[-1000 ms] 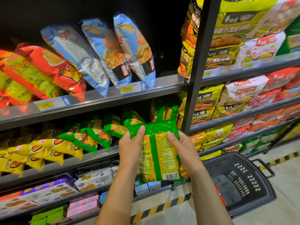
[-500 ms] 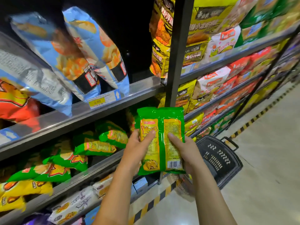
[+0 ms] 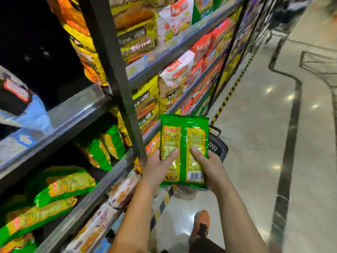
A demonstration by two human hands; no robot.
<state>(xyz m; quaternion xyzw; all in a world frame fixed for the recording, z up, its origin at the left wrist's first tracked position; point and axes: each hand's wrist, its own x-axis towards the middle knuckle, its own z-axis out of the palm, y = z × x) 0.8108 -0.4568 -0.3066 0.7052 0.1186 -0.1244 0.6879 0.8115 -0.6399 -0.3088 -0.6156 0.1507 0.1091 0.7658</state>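
**Packet drawn off the shelf front and out over the aisle**

Since half a second ago the green snack packet (image 3: 184, 136) has been carried rightward, clear of the black upright post (image 3: 116, 73), and the view has been swung toward the aisle floor (image 3: 255, 125). The packet is held upright in the air, back panel and barcode facing the camera, with the shelf (image 3: 76, 114) at its nine o'clock. The black basket (image 3: 218, 146) is seen just behind it at two o'clock, down on the floor.

The packet is gripped at its lower half by both hands. The left hand (image 3: 156, 172) is wrapped round the left edge, the right hand (image 3: 213, 170) round the right edge. One thumb from each hand is pressed flat on the back panel, and the remaining fingers (image 3: 212, 157) are curled behind it.

The step in hand is judged to be the carry from shelf to basket. For the next move the packet would need to be lowered toward two o'clock and released over the basket opening.

Counted: one packet in hand, two hands, one basket, one orange shoe (image 3: 201, 223) at six o'clock. Several like green packets (image 3: 60, 187) are left on the shelf at eight o'clock, too blurred for a firm count.
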